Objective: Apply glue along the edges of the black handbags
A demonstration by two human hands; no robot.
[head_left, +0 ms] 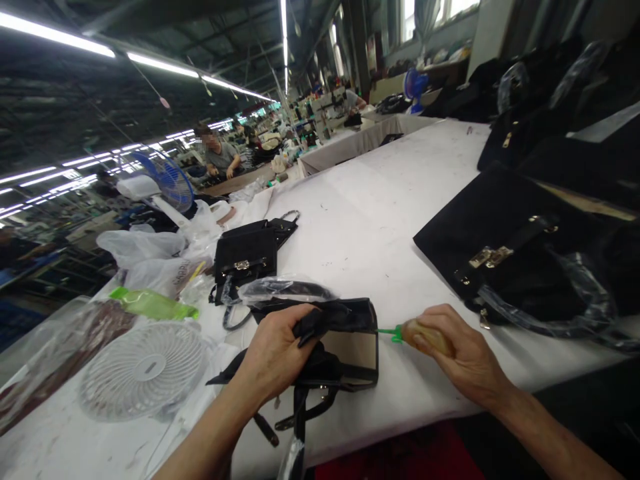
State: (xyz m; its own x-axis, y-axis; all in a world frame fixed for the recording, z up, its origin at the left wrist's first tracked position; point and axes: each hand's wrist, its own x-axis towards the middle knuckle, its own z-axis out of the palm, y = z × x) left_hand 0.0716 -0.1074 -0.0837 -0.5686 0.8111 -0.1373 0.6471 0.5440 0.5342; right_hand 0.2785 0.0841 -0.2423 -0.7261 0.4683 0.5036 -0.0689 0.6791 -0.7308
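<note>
A small black handbag (pixel 367 317) lies on its side before me, its tan inner panel (pixel 357 351) facing up. My left hand (pixel 277 350) is closed on the bag's black fabric, at its left part. In my right hand (pixel 467 357) is a squeeze bottle (pixel 427 337) of yellowish stuff, with a thin green nozzle (pixel 393 332). The nozzle points left and its tip is at the bag's right edge; whether it touches I cannot tell. Straps with plastic wrap hang from the bag toward the table's front edge.
A white desk fan (pixel 150 370) and a green bottle (pixel 155 305) lie on the left. Behind the bag sits another black handbag (pixel 245 250). Larger black bags (pixel 510 233) fill the right side of the white table (pixel 360 200). A person (pixel 223 157) works farther back.
</note>
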